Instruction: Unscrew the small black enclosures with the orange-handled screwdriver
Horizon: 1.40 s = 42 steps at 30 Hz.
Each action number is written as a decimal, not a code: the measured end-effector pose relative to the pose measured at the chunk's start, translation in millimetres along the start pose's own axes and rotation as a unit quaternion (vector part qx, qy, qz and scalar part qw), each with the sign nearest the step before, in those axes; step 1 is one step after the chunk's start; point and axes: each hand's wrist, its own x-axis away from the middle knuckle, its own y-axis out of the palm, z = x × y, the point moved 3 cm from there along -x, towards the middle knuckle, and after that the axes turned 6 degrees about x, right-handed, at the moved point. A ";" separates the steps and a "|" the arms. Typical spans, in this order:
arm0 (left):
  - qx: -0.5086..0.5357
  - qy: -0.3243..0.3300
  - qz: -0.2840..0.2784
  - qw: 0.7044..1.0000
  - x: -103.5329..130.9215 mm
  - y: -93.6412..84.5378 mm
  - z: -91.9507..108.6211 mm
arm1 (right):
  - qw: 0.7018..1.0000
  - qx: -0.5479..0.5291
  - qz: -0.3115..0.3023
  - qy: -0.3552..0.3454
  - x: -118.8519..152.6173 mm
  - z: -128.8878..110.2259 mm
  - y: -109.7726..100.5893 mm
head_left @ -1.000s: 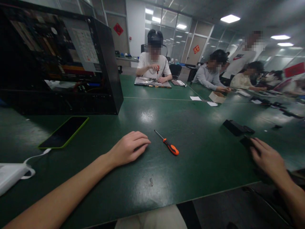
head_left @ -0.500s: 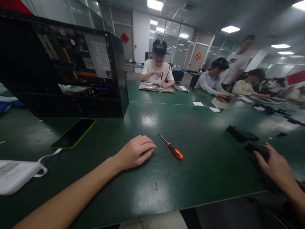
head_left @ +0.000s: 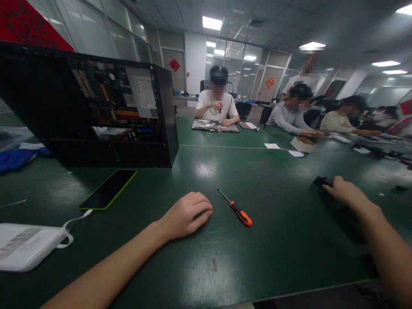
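My left hand point(head_left: 188, 215) rests palm down on the green table point(head_left: 277, 253), fingers lying loosely on the surface and holding nothing. Just to its right lies a screwdriver point(head_left: 240, 213) with an orange and black handle, its shaft pointing up and to the left, apart from the fingers. At the right, my right hand point(head_left: 347, 191) is closed on a black object point(head_left: 319, 182). Most of that object is hidden behind the hand, and its shape is unclear.
An open black computer case point(head_left: 167, 116) stands at the left. A phone with a green edge point(head_left: 108, 189) and a white power bank point(head_left: 30, 246) with a cable lie nearer. Across the table, a person point(head_left: 216, 101) works on a flat panel point(head_left: 215, 125); others sit at the right.
My right hand has moved up and left to the black object lying farther back and closed on it. The view has shifted slightly; my left hand and the screwdriver lie as before.
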 end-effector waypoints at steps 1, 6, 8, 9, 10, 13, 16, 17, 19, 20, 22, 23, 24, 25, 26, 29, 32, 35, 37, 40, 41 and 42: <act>0.001 -0.002 -0.001 1.000 0.1 -0.1 -0.4 | 0.999 0.007 -0.025 0.027 2.1 -4.2 0.1; 0.025 -0.013 -0.002 1.000 -0.7 -0.3 -1.2 | 0.997 -0.017 -0.063 0.045 21.5 -38.2 -24.2; 0.031 -0.020 -0.002 0.999 -1.1 0.4 -1.0 | 0.998 -0.042 -0.040 0.012 25.6 -59.7 -43.3; 0.035 -0.023 -0.001 0.999 -1.1 0.8 -0.8 | 0.998 -0.056 -0.023 -0.003 27.2 -73.1 -54.2; 0.041 -0.029 0.005 0.999 -1.0 1.0 -0.5 | 0.997 -0.075 -0.007 -0.019 29.5 -89.0 -65.7; 0.048 -0.062 0.061 0.995 0.6 -1.0 -0.4 | 0.980 -0.157 0.002 -0.125 46.3 -156.1 -101.9; 0.037 -0.100 0.118 0.987 3.2 -5.0 -1.4 | 0.903 -0.287 -0.026 -0.318 86.1 -244.6 -137.7; 0.036 -0.107 0.124 0.986 3.7 -6.0 -1.7 | 0.862 -0.334 -0.038 -0.379 102.7 -273.3 -147.2; 0.046 -0.111 0.119 0.986 3.6 -7.0 -1.8 | 0.797 -0.363 -0.066 -0.477 134.2 -323.2 -157.3; 0.055 -0.111 0.112 0.986 3.0 -7.0 -1.7 | 0.777 -0.362 -0.074 -0.510 146.8 -342.3 -158.1; 0.074 -0.112 0.092 0.987 1.3 -5.9 -1.1 | 0.761 -0.359 -0.081 -0.535 162.3 -366.3 -154.2; 0.083 -0.114 0.080 0.987 0.3 -5.0 -0.7 | 0.762 -0.359 -0.081 -0.532 165.2 -371.1 -151.2; 0.089 -0.116 0.068 0.987 -0.6 -4.0 -0.2 | 0.767 -0.360 -0.078 -0.525 165.4 -371.3 -148.6; 0.093 -0.119 0.055 0.987 -1.5 -2.9 0.2 | 0.776 -0.360 -0.072 -0.513 163.6 -367.5 -146.9; 0.094 -0.124 0.042 0.987 -2.2 -1.8 0.4 | 0.787 -0.356 -0.067 -0.500 160.5 -360.6 -145.9; 0.091 -0.146 0.017 0.985 -3.4 0.2 0.0 | 0.831 -0.323 -0.081 -0.445 150.2 -331.0 -143.8; 0.092 -0.154 0.005 0.984 -3.6 1.5 -1.2 | 0.860 -0.288 -0.126 -0.402 148.7 -307.3 -136.6; 0.097 -0.154 0.007 0.983 -3.4 2.5 -2.5 | 0.870 -0.263 -0.120 -0.400 155.2 -301.9 -127.5; 0.097 -0.155 0.012 0.983 -3.7 3.0 -2.6 | 0.875 -0.252 -0.100 -0.400 159.1 -304.7 -123.2; 0.094 -0.156 0.015 0.983 -5.5 4.1 -0.8 | 0.880 -0.247 -0.090 -0.395 160.2 -308.4 -122.1; 0.094 -0.158 0.014 0.983 -6.4 4.9 0.2 | 0.881 -0.253 -0.087 -0.391 158.8 -307.6 -124.0; 0.093 -0.160 0.014 0.983 -7.3 5.8 1.3 | 0.881 -0.267 -0.079 -0.384 156.4 -305.5 -127.3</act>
